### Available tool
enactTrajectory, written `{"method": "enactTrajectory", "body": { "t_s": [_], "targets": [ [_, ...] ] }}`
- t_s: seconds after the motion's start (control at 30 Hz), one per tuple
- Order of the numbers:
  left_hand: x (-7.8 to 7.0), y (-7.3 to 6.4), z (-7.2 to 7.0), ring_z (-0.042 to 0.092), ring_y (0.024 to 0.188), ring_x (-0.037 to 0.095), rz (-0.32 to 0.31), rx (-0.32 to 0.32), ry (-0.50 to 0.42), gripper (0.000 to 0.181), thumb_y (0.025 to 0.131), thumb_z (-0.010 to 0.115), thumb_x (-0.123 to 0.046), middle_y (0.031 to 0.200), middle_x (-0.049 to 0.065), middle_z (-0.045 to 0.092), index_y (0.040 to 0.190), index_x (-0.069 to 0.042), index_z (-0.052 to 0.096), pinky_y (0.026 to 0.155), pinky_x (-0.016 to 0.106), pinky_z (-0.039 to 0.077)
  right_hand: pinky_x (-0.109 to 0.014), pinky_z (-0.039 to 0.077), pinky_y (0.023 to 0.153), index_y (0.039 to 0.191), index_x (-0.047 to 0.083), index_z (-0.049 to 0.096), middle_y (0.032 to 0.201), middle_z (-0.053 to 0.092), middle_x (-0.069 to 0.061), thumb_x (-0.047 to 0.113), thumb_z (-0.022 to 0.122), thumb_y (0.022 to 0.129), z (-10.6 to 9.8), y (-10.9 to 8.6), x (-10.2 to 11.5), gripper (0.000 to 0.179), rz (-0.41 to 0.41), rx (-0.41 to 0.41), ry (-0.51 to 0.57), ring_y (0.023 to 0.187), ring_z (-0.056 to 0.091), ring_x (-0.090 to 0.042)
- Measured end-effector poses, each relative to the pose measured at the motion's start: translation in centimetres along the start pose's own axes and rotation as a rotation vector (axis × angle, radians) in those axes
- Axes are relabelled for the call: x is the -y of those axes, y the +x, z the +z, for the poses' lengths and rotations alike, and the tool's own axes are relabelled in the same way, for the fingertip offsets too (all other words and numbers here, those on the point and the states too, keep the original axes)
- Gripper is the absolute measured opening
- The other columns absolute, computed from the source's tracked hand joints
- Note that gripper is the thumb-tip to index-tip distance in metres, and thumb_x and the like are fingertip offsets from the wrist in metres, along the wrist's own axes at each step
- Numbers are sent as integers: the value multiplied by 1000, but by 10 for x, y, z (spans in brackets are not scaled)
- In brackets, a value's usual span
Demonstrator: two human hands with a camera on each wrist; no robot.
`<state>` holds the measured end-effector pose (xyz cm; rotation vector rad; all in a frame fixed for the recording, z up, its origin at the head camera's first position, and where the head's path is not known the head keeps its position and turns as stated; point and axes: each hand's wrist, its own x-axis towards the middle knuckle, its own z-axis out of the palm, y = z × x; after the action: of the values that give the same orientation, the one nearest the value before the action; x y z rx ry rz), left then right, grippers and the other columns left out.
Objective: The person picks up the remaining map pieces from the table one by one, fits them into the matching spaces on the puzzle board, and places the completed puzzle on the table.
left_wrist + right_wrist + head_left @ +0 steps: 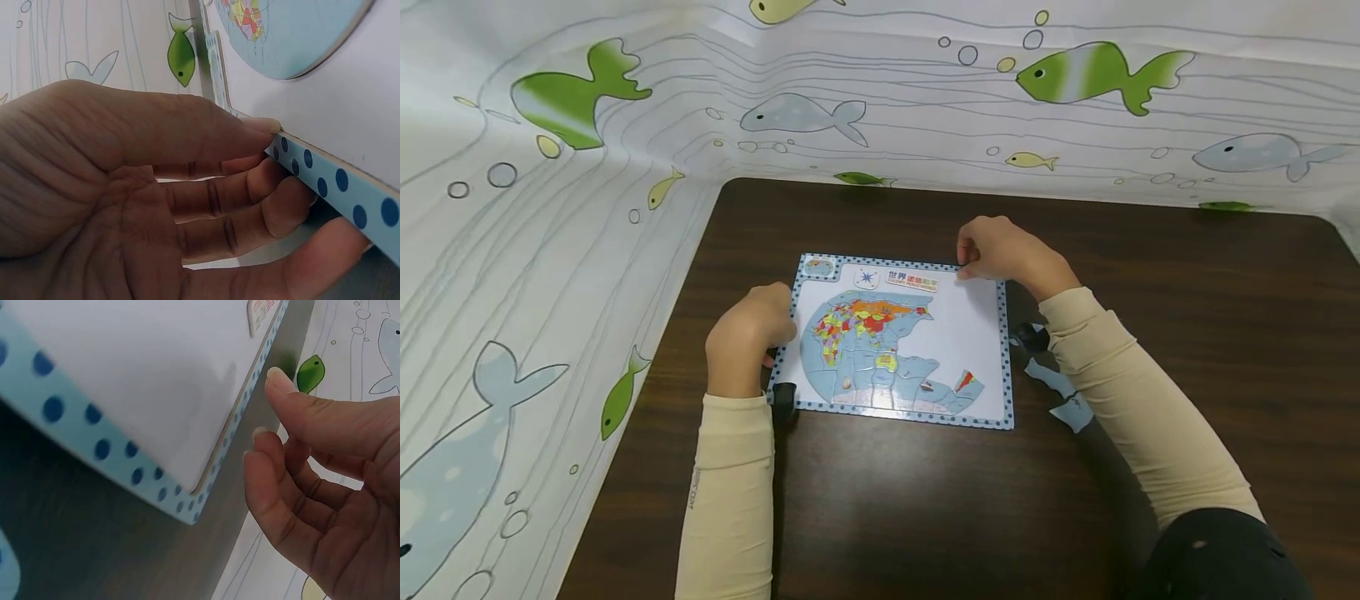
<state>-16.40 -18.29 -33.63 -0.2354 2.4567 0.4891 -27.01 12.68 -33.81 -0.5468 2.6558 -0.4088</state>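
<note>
A world map jigsaw board (973,350) with a blue dotted border lies on the table, partly filled with map pieces (872,375); its right part shows bare white. My left hand (750,327) grips the board's left edge, thumb on top of the dotted border (340,181) and fingers under it. Close by the board's far edge, my right hand (1003,252) has its thumb and loosely bent fingers apart. Nothing sits between them in the right wrist view, where the hand (319,481) is beside the border near a corner.
Loose light blue puzzle pieces (1073,412) lie on the dark wooden table (880,508) right of the board, partly covered by the right forearm (1135,400). A white fish-print sheet (925,150) stands along the table's far and left sides.
</note>
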Motion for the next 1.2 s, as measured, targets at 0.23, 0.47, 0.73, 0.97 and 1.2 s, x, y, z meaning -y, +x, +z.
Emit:
{"method": "enactTrajectory", "body": {
  "t_s": [0.23,0.47,0.73,0.97,1.2],
  "targets": [
    [2,-1,2,67,63,28,4,2,-17,36,104,56,-3,123,31,58,137,10,49,52,29,58,-40,49,77,105,3,66,97,61,-14,14,79,97,0,-2,-15,18,32,-5,7,91,59,-30],
    [1,0,0,65,60,26,-2,10,-4,38,104,54,-4,126,31,56,139,9,47,52,28,58,-41,48,74,105,3,66,97,61,-14,16,79,98,-7,-11,-35,20,51,-1,7,88,57,-29],
    [1,0,-1,67,64,28,-8,18,-5,39,105,54,-5,128,31,56,141,9,47,52,28,58,-44,50,74,107,0,65,99,62,-16,13,77,98,-11,-19,-54,19,80,16,11,87,58,-31],
    [1,0,-1,66,66,28,3,17,-8,41,105,53,-4,130,32,56,143,9,46,52,28,58,-53,56,82,115,-6,66,106,66,-24,11,76,98,-13,-29,-73,26,142,22,0,90,62,-35],
    [0,0,-1,66,63,27,12,18,-11,41,105,53,-4,129,32,56,143,10,46,52,28,58,-52,56,78,115,-7,66,103,68,-24,12,75,99,-16,-36,-86,27,165,41,-12,87,64,-34]
  ]
}}
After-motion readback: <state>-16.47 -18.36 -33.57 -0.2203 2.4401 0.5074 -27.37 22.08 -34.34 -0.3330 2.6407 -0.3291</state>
